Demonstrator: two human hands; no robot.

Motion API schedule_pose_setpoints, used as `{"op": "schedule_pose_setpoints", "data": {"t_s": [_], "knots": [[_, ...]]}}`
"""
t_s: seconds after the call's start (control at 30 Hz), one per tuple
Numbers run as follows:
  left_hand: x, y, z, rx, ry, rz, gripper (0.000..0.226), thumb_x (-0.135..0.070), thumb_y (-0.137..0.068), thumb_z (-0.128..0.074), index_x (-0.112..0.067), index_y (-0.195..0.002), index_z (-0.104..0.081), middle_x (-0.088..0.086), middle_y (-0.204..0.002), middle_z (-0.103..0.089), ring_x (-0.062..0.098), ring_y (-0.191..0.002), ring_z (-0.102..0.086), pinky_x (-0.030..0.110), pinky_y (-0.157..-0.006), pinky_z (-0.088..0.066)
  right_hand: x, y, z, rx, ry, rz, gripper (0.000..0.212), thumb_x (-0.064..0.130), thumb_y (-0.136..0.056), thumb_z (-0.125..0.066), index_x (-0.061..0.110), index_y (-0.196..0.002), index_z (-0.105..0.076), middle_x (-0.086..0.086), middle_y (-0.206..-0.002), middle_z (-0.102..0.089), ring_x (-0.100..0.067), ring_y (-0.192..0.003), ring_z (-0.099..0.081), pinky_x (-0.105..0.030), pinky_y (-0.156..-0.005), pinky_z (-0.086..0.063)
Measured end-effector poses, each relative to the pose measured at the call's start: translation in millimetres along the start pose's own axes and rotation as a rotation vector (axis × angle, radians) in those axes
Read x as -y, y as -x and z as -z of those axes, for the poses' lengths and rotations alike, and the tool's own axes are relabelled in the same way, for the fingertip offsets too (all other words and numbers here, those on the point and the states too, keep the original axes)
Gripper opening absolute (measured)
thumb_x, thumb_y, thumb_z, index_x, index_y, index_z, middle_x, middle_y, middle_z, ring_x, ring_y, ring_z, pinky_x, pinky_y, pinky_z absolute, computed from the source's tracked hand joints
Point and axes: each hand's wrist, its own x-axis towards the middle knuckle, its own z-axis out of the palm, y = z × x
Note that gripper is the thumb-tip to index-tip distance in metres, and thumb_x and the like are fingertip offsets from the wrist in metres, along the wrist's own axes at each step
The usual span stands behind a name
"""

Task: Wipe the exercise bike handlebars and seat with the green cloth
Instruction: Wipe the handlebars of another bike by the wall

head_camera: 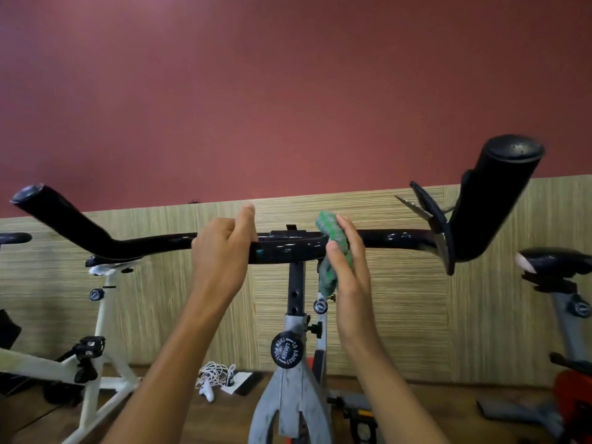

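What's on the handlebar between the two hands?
In the head view, only bare glossy handlebar and its centre clamp lie between the left hand and right hand.

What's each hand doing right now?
Left hand: grips the handlebar.
Right hand: holds the green cloth against the handlebar.

Both forearms are showing bare to the frame's bottom edge, no sleeves. Left hand (221, 254) and right hand (347, 267) are wearing no gloves, rings or watch.
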Motion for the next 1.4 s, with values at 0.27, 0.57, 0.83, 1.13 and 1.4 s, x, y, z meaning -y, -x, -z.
{"op": "schedule_pose_setpoints", "data": {"t_s": [0.27, 0.57, 0.83, 1.13, 1.4], "knots": [[0.3, 2.5, -1.8, -0.020, 0.062, -0.035, 0.069, -0.054, -0.095, -0.036, 0.006, -0.064, -0.050, 0.006, -0.053, -0.044, 0.020, -0.051, -0.040, 0.039, -0.058, -0.039, 6.7, 3.2, -10.1, -0.027, -0.005, 0.038, 0.046, 0.046, -0.096, -0.045, 0.036, -0.140, -0.052, 0.020, -0.145, -0.046, 0.005, -0.135, -0.040, -0.015, -0.112, -0.032], [-5.3, 15.6, -8.7, -0.210, 0.184, -0.024, 0.052, -0.037, -0.105, -0.038, -0.011, -0.071, -0.067, 0.007, -0.071, -0.066, 0.019, -0.069, -0.059, 0.040, -0.071, -0.049, 20.1, -0.3, 1.2, -0.136, -0.408, -0.382, 0.042, 0.027, -0.088, -0.068, 0.035, -0.128, -0.061, -0.006, -0.133, -0.060, -0.019, -0.115, -0.062, -0.035, -0.088, -0.056], [-30.3, 113.7, -69.6, -0.137, 0.169, -0.467, 0.023, -0.017, -0.095, -0.043, -0.011, -0.102, -0.064, -0.006, -0.104, -0.057, 0.010, -0.098, -0.054, 0.022, -0.086, -0.045, 12.3, 9.7, 45.5, -0.111, -0.243, -0.555, 0.023, 0.004, -0.085, -0.070, 0.010, -0.108, -0.069, -0.014, -0.098, -0.076, -0.027, -0.084, -0.073, -0.034, -0.066, -0.058], [-15.2, 96.7, -150.8, 0.184, 0.114, -0.322, 0.058, -0.023, -0.107, -0.023, -0.019, -0.157, 0.005, -0.011, -0.165, 0.008, 0.001, -0.151, 0.010, 0.035, -0.126, -0.009, 28.1, -23.3, 59.0, 0.040, -0.050, -0.502, 0.030, 0.009, -0.100, -0.046, 0.013, -0.121, -0.067, -0.007, -0.113, -0.075, -0.017, -0.104, -0.071, -0.027, -0.086, -0.054], [6.1, 68.9, -201.8, 0.066, -0.167, -0.358, 0.061, -0.036, -0.107, -0.013, -0.010, -0.157, 0.010, 0.002, -0.165, 0.022, 0.017, -0.152, 0.017, 0.040, -0.125, -0.003, 31.8, -10.9, 90.6, 0.081, -0.023, -0.476, 0.022, 0.022, -0.099, -0.056, 0.028, -0.118, -0.065, 0.015, -0.114, -0.072, 0.003, -0.109, -0.062, -0.023, -0.101, -0.039]]}}
